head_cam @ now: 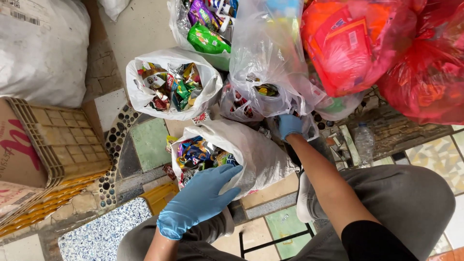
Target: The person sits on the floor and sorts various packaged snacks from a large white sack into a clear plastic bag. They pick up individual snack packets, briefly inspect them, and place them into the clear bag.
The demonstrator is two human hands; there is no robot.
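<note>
Your left hand, gloved blue, lies with fingers spread on the rim of the nearest white bag of wrappers. Farther off, your right hand reaches between clear bags; its grip is hidden.

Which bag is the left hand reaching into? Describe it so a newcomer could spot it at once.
Start at the yellow plastic crate on the left, then look right to the white bags of wrappers. The bag lies nearest the person's knees, open mouth under the gloved left hand. Unlike the upright white bag behind it, it lies tipped on its side.
</note>
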